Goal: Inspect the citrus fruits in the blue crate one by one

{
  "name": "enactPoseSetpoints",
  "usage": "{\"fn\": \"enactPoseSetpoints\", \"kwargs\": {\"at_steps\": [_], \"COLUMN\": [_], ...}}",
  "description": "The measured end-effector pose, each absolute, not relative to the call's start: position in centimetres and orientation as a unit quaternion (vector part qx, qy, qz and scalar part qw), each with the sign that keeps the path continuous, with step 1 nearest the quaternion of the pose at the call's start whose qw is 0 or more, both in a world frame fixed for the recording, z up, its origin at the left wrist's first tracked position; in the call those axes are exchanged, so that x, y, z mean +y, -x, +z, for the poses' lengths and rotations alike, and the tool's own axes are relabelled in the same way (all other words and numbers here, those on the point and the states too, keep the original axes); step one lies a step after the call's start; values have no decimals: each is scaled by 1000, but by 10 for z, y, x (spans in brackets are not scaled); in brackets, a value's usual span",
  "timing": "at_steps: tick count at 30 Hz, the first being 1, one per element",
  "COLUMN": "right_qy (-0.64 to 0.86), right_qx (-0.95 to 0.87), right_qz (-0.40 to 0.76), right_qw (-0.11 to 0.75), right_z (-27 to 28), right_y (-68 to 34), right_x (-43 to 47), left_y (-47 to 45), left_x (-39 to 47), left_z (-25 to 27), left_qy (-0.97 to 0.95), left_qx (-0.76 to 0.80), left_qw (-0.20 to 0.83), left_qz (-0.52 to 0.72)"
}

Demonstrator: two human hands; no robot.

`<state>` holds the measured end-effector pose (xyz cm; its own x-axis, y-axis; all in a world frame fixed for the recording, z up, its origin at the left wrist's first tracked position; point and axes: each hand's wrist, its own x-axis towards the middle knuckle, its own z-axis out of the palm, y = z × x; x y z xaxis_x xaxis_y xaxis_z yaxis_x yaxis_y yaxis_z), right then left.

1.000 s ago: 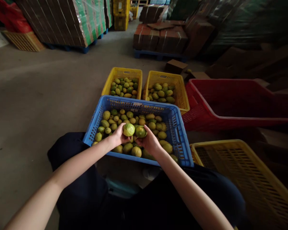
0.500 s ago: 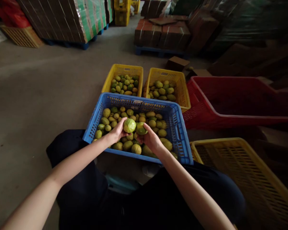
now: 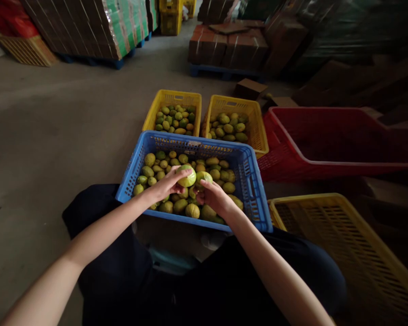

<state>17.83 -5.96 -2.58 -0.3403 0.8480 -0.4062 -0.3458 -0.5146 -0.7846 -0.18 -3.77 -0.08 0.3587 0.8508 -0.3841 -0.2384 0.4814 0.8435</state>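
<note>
My left hand (image 3: 172,181) is closed around a green-yellow lemon (image 3: 187,177), its thumb lying across the top. Close beside it, my right hand (image 3: 212,195) grips another greenish lemon (image 3: 203,179) with thumb and fingers. Both fruits are held above a blue plastic crate (image 3: 257,199), side by side near its middle. Many loose lemons (image 3: 192,211), yellow to green, cover the crate's floor below my hands. Some of those lemons are hidden by the hands and forearms.
Beyond the blue crate stand two yellow crates (image 3: 172,94) holding more lemons. A large red crate (image 3: 353,164) is at the right, with a yellow crate (image 3: 326,199) nearer my right knee. Stacked cartons (image 3: 209,47) on pallets stand farther back on the concrete floor (image 3: 71,117).
Both hands have turned their lemons slightly. The left thumb now lies over its fruit, and the right hand's lemon shows a lighter, yellower side. The view has shifted a little.
</note>
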Motion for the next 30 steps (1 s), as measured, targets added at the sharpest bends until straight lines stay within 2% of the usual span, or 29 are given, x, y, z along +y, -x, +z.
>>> {"fn": "enactPoseSetpoints", "kwargs": {"at_steps": [8,17,20,25,30], "right_qy": [432,391,421,493,479], "right_qx": [-310,-367,-376,-433,-438], "right_qz": [736,743,712,628,659], "right_qw": [419,401,417,419,380], "right_z": [-22,-17,-18,-25,-37], "right_y": [-177,-174,-173,-171,-161], "right_x": [-58,-66,-67,-66,-67], "left_y": [10,30,38,54,62], "left_x": [-44,-59,-62,-70,-77], "left_z": [14,7,-1,-11,-8], "left_qy": [-463,-480,-527,-660,-731], "left_qx": [397,401,408,438,412], "left_qw": [735,707,650,482,408], "left_qz": [297,330,366,376,360]}}
